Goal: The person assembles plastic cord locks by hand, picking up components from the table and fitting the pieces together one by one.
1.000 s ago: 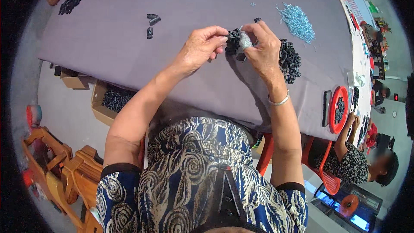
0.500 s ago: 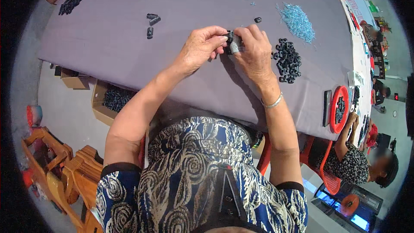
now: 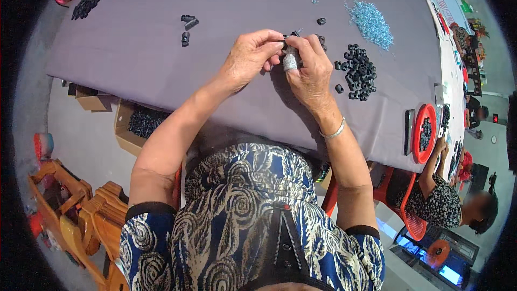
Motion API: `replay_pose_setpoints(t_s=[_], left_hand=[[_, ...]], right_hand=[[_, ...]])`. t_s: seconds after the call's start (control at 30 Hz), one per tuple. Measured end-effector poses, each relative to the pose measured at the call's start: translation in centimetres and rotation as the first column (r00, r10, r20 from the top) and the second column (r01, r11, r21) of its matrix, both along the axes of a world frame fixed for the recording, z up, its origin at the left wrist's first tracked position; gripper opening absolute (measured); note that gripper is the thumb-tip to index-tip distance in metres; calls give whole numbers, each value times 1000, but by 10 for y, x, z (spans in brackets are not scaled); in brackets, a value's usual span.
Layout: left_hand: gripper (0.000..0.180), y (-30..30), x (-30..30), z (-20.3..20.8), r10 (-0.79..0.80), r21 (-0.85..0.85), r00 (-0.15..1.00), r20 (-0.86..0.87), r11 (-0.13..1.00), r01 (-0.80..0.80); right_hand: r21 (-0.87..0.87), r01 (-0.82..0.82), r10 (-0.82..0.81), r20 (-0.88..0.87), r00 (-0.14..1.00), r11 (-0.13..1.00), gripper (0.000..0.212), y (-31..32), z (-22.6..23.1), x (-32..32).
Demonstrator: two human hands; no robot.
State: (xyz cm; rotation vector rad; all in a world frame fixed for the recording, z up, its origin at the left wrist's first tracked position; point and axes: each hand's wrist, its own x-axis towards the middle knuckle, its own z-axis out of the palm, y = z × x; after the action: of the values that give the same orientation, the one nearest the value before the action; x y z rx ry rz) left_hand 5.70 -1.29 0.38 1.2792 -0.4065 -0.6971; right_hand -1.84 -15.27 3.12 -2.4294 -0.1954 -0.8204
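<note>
Hands together over the surface point(image 3: 134, 48), in from its near edge: left hand point(image 3: 247, 60) pinches a small black piece point(image 3: 285, 45); right hand point(image 3: 311, 70) curls against it, grip hidden. Probably fitting parts; next likely needs steady aligning.

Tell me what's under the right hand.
Small black pieces peek out past the outer fingers of the right hand. Whatever lies beneath its palm and curled fingers is covered, so I can't count anything there.
</note>
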Motion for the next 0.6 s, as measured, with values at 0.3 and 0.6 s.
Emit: replay_pose_setpoints(t_s=[0.3,0.6], left_hand=[[23,0,2,8,58,-121,987,-149,990,-76],[22,1,5,4,72,-122,985,-158,988,-92]], right_hand=[[596,135,-83,-114,990,792,13,-28,12,-2],[398,225,-65,-377,924,889,10,-57,1,-27]])
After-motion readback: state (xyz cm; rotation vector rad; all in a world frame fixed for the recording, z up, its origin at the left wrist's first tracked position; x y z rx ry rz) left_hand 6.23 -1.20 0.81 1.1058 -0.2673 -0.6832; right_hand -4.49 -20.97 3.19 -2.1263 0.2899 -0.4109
